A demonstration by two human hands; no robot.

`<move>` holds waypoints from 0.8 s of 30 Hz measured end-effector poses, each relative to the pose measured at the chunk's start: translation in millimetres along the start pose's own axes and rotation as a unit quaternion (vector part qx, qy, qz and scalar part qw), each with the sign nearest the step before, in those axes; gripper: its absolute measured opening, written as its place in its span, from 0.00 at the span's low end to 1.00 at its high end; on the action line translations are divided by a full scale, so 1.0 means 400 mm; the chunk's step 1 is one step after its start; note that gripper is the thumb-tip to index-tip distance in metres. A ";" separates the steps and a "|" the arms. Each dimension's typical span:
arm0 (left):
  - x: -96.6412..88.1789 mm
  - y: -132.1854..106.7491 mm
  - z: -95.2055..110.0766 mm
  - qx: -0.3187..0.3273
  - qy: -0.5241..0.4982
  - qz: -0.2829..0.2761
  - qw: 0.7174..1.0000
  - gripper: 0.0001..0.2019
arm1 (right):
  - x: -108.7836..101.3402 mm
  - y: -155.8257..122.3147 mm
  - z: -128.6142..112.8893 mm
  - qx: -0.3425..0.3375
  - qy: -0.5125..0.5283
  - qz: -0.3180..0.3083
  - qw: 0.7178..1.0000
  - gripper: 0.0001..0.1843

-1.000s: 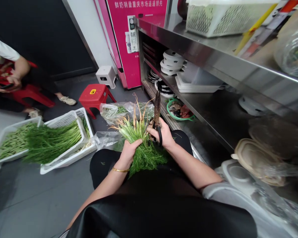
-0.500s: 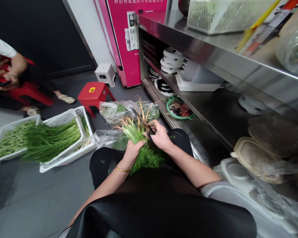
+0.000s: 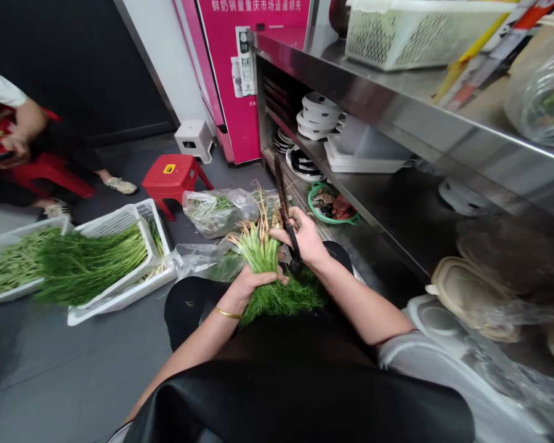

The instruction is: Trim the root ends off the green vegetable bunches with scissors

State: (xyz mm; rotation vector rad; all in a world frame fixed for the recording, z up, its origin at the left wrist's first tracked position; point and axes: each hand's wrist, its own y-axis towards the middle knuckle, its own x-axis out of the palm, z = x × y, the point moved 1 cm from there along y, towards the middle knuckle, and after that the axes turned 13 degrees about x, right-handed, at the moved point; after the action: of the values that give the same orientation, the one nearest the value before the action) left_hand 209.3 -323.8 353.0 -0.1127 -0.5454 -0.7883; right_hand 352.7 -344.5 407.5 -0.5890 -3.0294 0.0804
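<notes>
Left hand (image 3: 249,284) is gripping the herb bunch (image 3: 266,271), roots pointing far; right hand (image 3: 305,237) is holding scissors (image 3: 286,215), blades upright just right of the roots.

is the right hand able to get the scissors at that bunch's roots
Probably yes: the left hand grips the bunch lower down, the roots stick out bare past it, and the right hand holds the scissors right beside them.
</notes>
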 end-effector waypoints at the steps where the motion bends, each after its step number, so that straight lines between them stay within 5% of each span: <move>1: -0.009 0.008 0.006 0.005 0.028 0.014 1.000 0.40 | -0.005 0.006 0.003 -0.009 -0.013 0.002 1.000 0.23; 4: -0.074 0.044 0.056 0.064 0.173 0.105 0.977 0.28 | -0.049 0.022 0.005 -0.051 -0.082 0.066 0.993 0.21; 6: -0.135 0.065 0.115 0.104 0.293 0.179 0.933 0.17 | -0.092 0.023 0.007 -0.067 -0.117 0.105 0.985 0.21; 9: -0.201 0.073 0.205 0.088 0.380 0.182 0.903 0.11 | -0.147 0.001 0.027 -0.020 -0.157 0.048 0.986 0.17; 12: -0.205 0.056 0.244 0.025 0.319 0.129 0.939 0.10 | -0.164 -0.047 0.053 0.010 -0.247 -0.025 0.969 0.20; 17: -0.139 0.038 0.220 -0.051 0.161 0.119 0.979 0.12 | -0.126 -0.084 0.085 -0.014 -0.393 -0.179 0.902 0.19; 21: -0.111 0.063 0.267 0.075 -0.013 0.032 0.997 0.16 | -0.154 -0.049 0.139 0.046 -0.561 -0.157 0.812 0.14; 23: -0.112 0.076 0.323 0.167 -0.051 -0.019 0.984 0.13 | -0.192 -0.038 0.164 0.078 -0.573 -0.107 0.809 0.11; 24: -0.113 0.078 0.353 0.201 -0.049 -0.029 0.978 0.13 | -0.209 -0.036 0.171 0.082 -0.544 -0.085 0.831 0.11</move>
State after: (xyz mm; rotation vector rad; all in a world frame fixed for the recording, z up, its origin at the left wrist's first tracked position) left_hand 145.4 -231.0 454.4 0.2396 -0.7935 -0.7182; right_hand 420.5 -392.2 336.3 -0.2794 -4.0484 0.9747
